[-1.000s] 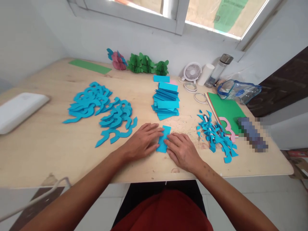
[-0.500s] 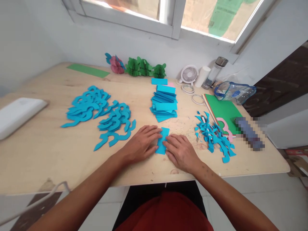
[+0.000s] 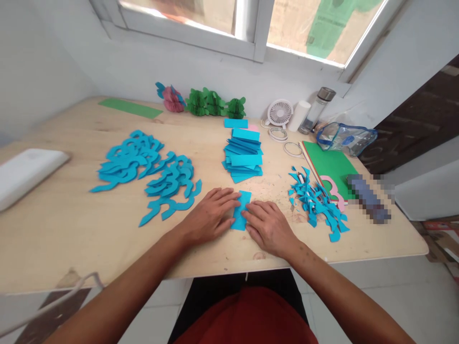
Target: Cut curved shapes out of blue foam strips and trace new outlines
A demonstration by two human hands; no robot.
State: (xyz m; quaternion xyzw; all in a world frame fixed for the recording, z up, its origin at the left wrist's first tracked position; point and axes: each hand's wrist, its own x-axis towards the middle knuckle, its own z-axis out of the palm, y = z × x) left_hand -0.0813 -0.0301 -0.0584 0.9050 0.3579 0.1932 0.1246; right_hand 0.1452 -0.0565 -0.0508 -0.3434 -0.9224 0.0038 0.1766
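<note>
A small rectangle of blue paper (image 3: 240, 212) lies on the table between my two hands, its long side pointing away from me. My left hand (image 3: 210, 215) rests palm down at its left edge, fingers stretched, fingertips touching the paper. From the other side, my right hand (image 3: 272, 227) lies with its fingers extended over the right edge. Beyond my hands sits a loose stack of folded blue paper pieces (image 3: 244, 160). To the left are heaps of wavy cut blue paper shapes (image 3: 170, 179); on the right is a pile of blue paper scraps (image 3: 317, 198).
Along the wall stand green paper figures (image 3: 215, 102), a pink paper figure (image 3: 173, 99), a small fan (image 3: 279, 113) and a bottle (image 3: 317, 111). Tape rolls (image 3: 293, 149), green sheets (image 3: 332, 165) and a clear pouch (image 3: 347, 137) lie at right. A white device (image 3: 28, 174) is at far left.
The view has shifted very slightly. My hands stay in place on the blue paper, with no visible change in the paper itself.
</note>
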